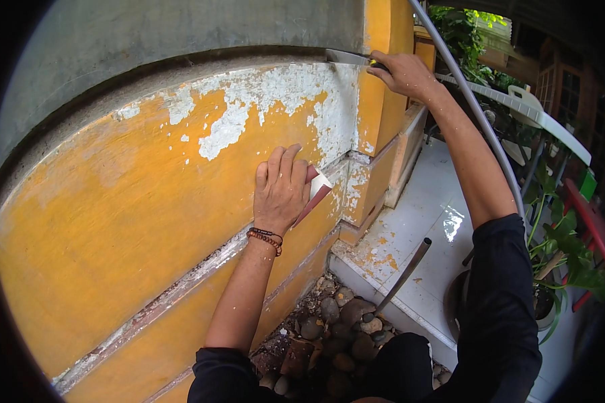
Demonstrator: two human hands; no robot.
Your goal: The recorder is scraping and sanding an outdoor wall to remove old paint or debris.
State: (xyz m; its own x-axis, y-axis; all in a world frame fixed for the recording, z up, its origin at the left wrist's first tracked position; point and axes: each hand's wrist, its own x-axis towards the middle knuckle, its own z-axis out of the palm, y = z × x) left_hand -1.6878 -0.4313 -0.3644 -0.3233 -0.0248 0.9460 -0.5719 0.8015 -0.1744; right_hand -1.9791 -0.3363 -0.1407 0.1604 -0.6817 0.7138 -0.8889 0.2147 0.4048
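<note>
My right hand [407, 75], up at the right, is closed round the dark handle of a scraper [346, 58]. Its flat metal blade points left and lies along the wall's upper edge, near the corner pillar. Lower down, my left hand [280, 185] rests against the yellow wall [148, 221], knuckles up, with a bent sheet of sandpaper [320, 188] under the palm and thumb side. The sheet is red-brown on one face and white on the other. Between the hands, paint has come off and bare white patches [275, 94] show.
Below the wall lie rounded stones [343, 329] and a thin dark pipe [405, 274] standing aslant. White tiles [410, 221] carry yellow paint flakes. A grey pole [474, 101] runs behind my right arm. At the right are a potted plant [565, 242] and a white chair [526, 101].
</note>
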